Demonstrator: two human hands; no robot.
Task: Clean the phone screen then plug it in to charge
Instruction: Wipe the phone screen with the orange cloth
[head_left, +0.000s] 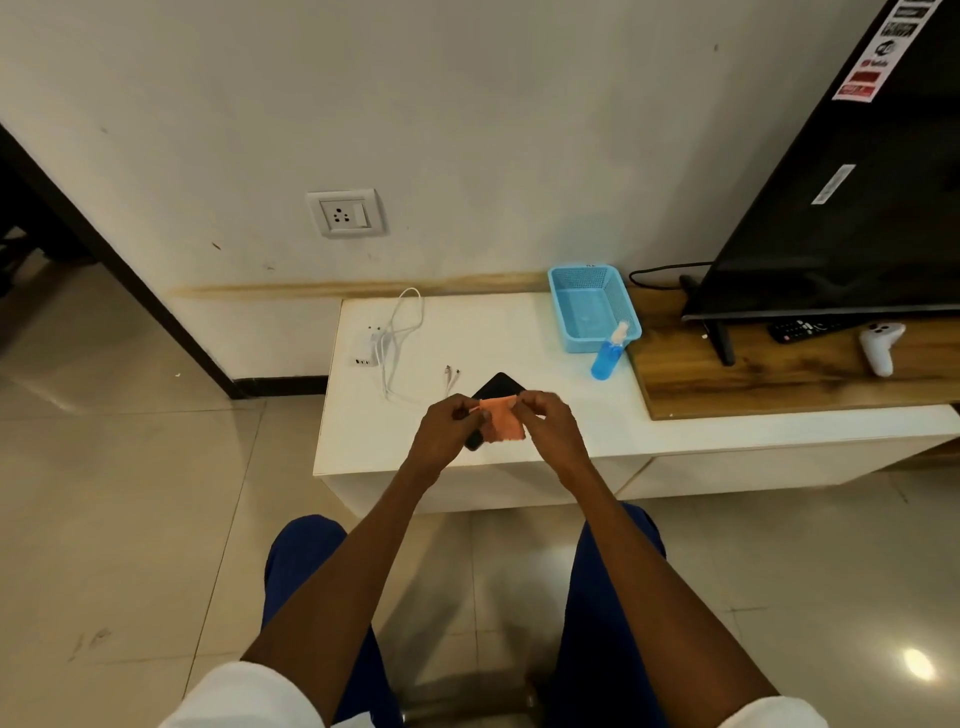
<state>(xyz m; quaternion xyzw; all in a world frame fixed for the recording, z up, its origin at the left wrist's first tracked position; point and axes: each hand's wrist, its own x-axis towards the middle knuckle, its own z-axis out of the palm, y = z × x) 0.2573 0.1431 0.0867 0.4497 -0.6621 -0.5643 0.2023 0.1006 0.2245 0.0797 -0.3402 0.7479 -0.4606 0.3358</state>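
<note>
We noted a black television (831, 208) with label stickers, print unreadable, on the white cabinet (519, 338). The blue basket (592, 306) held nothing we could see; a blue spray bottle (608, 353) lay beside it. White charger (363, 348) sat left. Left hand (447, 426) and right hand (545, 421) pinched an orange cloth (501, 423) over the black phone (498, 387).

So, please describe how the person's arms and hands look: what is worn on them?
Both forearms are bare. The left hand and right hand wear no gloves; no rings or watch are visible. White short sleeves show at the upper arms, at the picture's bottom edge.
</note>
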